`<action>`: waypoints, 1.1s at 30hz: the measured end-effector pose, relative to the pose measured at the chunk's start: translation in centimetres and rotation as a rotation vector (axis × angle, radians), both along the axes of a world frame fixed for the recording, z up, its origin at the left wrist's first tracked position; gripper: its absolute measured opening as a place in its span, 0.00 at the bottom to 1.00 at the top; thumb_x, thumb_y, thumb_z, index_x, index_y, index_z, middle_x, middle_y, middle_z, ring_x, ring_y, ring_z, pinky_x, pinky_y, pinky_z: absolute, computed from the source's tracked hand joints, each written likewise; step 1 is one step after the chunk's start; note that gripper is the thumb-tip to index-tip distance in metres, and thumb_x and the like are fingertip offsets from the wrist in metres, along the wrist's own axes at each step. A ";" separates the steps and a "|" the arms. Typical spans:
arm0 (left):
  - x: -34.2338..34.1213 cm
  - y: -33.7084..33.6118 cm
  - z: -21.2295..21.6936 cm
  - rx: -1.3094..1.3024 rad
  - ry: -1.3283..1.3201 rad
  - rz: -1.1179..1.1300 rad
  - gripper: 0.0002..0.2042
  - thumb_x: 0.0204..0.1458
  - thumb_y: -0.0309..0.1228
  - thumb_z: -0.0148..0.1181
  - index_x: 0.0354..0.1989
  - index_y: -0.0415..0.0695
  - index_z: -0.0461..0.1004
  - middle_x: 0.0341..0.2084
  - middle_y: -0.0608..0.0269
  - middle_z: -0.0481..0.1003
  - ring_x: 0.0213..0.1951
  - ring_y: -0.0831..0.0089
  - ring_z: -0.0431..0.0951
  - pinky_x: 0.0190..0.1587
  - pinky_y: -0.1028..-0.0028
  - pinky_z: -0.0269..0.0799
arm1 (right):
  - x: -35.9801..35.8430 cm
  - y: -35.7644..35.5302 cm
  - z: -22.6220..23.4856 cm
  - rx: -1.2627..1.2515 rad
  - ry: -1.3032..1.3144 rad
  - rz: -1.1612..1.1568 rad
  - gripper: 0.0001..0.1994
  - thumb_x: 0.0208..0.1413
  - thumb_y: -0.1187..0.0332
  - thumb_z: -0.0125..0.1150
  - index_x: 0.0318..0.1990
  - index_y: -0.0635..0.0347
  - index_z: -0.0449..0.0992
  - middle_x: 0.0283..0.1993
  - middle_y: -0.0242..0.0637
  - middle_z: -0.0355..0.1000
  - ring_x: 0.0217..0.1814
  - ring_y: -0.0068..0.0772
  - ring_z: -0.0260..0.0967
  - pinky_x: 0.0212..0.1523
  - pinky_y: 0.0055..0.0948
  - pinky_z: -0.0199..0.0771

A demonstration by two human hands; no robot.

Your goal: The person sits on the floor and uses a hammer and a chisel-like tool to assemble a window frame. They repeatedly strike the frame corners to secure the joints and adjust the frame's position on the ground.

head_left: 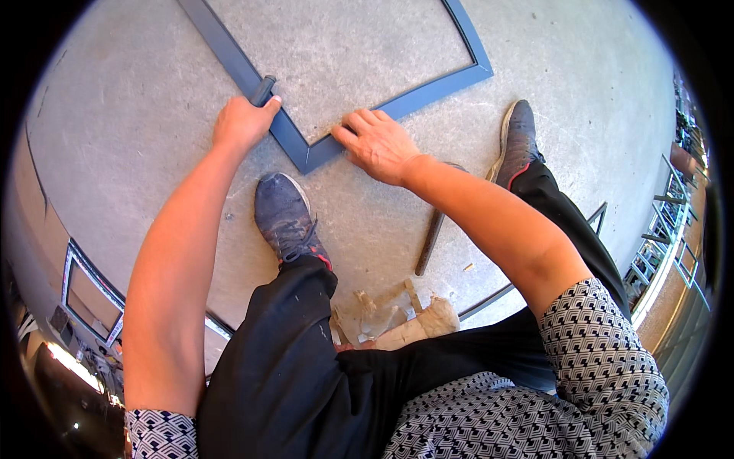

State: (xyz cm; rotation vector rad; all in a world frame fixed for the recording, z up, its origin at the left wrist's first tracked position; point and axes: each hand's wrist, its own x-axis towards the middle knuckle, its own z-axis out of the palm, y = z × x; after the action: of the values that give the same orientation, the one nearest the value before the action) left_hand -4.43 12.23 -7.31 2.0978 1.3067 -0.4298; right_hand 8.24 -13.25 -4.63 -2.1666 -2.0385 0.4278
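A blue-grey frame (pixel 428 93) with mitred corners lies flat on the concrete floor in front of me, its far part outside the view. My left hand (pixel 246 122) is closed around a short, dark, rounded piece (pixel 263 89) that rests against the left bar; its lower part is hidden in my fingers, and I cannot tell its kind. To the right of the near corner, my right hand (pixel 376 145) lies over the near bar, fingers curled over its inner edge. Both hands are close to that corner.
Between my shoes lies a dark rod (pixel 430 245), partly behind my right forearm. Torn beige wrapping (pixel 382 314) lies near my legs. Another frame (pixel 95 291) is at the left, with several more frames (pixel 665 222) at the far right. My shoes (pixel 281 214) flank the near corner.
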 end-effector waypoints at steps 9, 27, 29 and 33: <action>1.6 -1.8 4.0 -0.302 0.096 0.162 0.23 0.53 0.49 0.67 0.29 0.35 0.80 0.21 0.60 0.79 0.19 0.72 0.72 0.25 0.69 0.69 | 1.9 -0.1 -0.5 -0.036 -0.067 0.162 0.08 0.62 0.64 0.57 0.46 0.50 0.76 0.45 0.30 0.70 0.55 0.33 0.68 0.54 0.33 0.67; -0.6 -8.0 3.0 -0.552 0.026 0.367 0.24 0.57 0.49 0.67 0.38 0.34 0.80 0.25 0.57 0.80 0.25 0.70 0.77 0.30 0.67 0.71 | 4.6 -4.4 0.4 -0.148 -0.043 0.300 0.09 0.60 0.64 0.61 0.47 0.48 0.74 0.48 0.34 0.69 0.55 0.36 0.68 0.53 0.35 0.67; -1.0 -8.2 2.5 -0.544 0.011 0.352 0.24 0.58 0.50 0.67 0.36 0.35 0.80 0.25 0.58 0.80 0.23 0.70 0.75 0.29 0.67 0.71 | 4.5 -4.5 0.3 -0.172 -0.059 0.259 0.09 0.61 0.64 0.60 0.47 0.48 0.74 0.48 0.34 0.69 0.56 0.36 0.68 0.53 0.35 0.68; -2.1 -7.5 2.5 -0.484 -0.057 0.268 0.25 0.58 0.53 0.66 0.28 0.37 0.78 0.21 0.59 0.77 0.21 0.70 0.74 0.28 0.66 0.71 | 3.3 -5.7 0.5 -0.135 -0.028 0.041 0.11 0.60 0.66 0.62 0.50 0.50 0.74 0.50 0.36 0.70 0.56 0.38 0.68 0.54 0.37 0.68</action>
State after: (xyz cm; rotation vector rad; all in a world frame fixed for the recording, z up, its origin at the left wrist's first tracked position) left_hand -6.50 4.69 -4.85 1.5050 1.2758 -0.5056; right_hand 11.51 -18.98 -4.10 -2.2213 -2.1301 0.5588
